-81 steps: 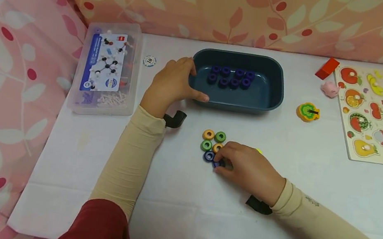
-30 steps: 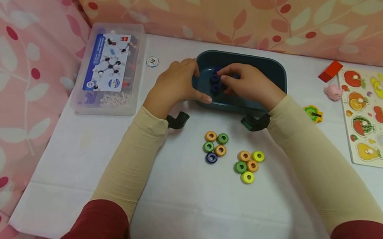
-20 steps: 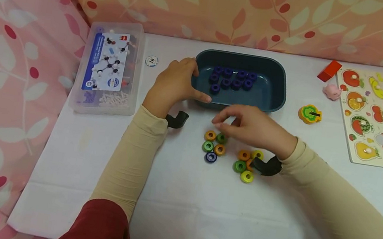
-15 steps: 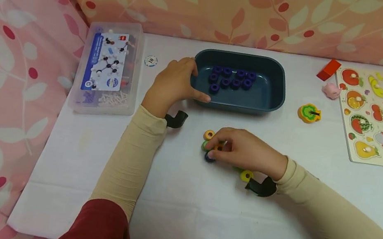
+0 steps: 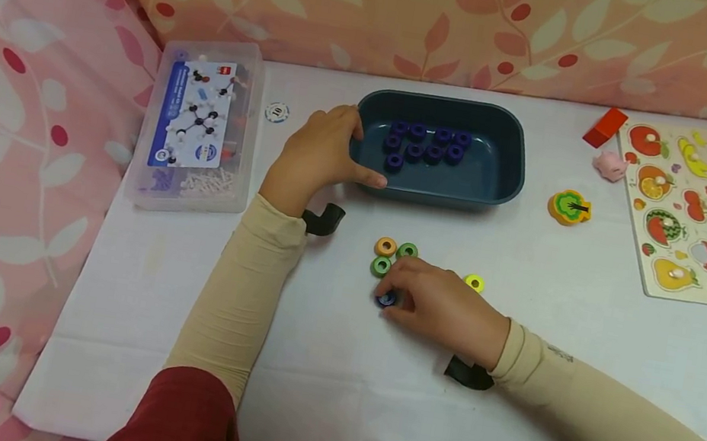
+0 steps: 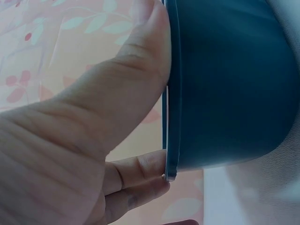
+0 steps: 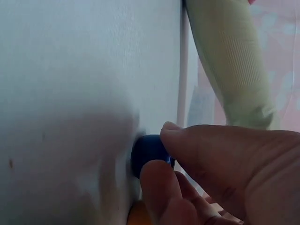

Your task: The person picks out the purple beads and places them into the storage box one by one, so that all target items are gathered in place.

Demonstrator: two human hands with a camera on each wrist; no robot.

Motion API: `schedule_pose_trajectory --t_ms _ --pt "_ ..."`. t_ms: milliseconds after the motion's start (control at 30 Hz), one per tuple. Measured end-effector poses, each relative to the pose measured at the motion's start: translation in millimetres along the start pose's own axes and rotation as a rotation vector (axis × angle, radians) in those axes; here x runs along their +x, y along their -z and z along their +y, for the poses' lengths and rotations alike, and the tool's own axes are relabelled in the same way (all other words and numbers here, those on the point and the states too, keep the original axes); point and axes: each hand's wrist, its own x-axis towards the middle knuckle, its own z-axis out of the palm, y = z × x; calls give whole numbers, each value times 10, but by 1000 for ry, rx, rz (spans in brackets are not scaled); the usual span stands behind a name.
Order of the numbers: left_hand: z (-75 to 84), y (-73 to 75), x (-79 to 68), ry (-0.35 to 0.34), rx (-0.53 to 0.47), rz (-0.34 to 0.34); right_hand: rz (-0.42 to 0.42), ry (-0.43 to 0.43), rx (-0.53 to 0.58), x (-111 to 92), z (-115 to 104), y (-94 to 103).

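Observation:
In the head view my left hand (image 5: 320, 156) grips the left end of a dark blue-green plastic tub (image 5: 469, 192), thumb along the near rim. The left wrist view shows its thumb and fingers at the tub's rim (image 6: 173, 117). Several purple-blue rings (image 5: 414, 151) lie inside, toward the left. On the white cloth, my right hand (image 5: 447, 306) pinches a dark blue ring (image 7: 149, 153) between thumb and fingertips. Just beyond it are an orange ring (image 5: 385, 246) and two green rings (image 5: 381, 266). The hand covers most of the other rings nearby; one yellow ring (image 5: 473, 282) shows past it.
A clear box of molecule model parts (image 5: 198, 126) stands at the left, with a poker chip (image 5: 276, 112) beside it. Toward the right are a tree-shaped piece (image 5: 569, 207), a pink pig (image 5: 610, 165), a red block (image 5: 606, 127) and a fruit puzzle board (image 5: 702, 210).
My right hand carried one dark blue ring into the tub, released it at the front left, and came back to the remaining dark blue ring, which it now pinches. My left hand stayed on the tub.

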Motion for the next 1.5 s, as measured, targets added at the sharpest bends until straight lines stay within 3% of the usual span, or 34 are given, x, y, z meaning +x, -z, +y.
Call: schedule_pose_trajectory --t_ms 333,433,533,600,700,833,967,1067,1267,1500 --pt "8 -3 -12 3 -8 -3 -55 36 -31 38 -92 -32" --pt "16 -8 -9 -1 -9 -3 -53 68 -21 69 -123 146" --pt "18 -7 -2 -2 -3 2 -16 66 21 166 -123 494" --pt "15 -6 5 -3 0 3 22 16 42 270 -81 772" --pt "10 -4 12 -1 2 -3 55 -126 84 492 49 1143" --pt "6 -9 21 9 8 -17 -8 -329 160 826 281 1416" --pt "1 -22 34 10 15 -20 -170 -453 268 1059 482 1420" --pt "6 -31 38 3 14 -15 -227 -495 323 1158 581 1351" --pt "30 -43 24 -9 7 2 -144 -512 360 1224 673 1244" --pt "40 -41 15 -3 12 0 -86 -486 419 1162 683 1221"
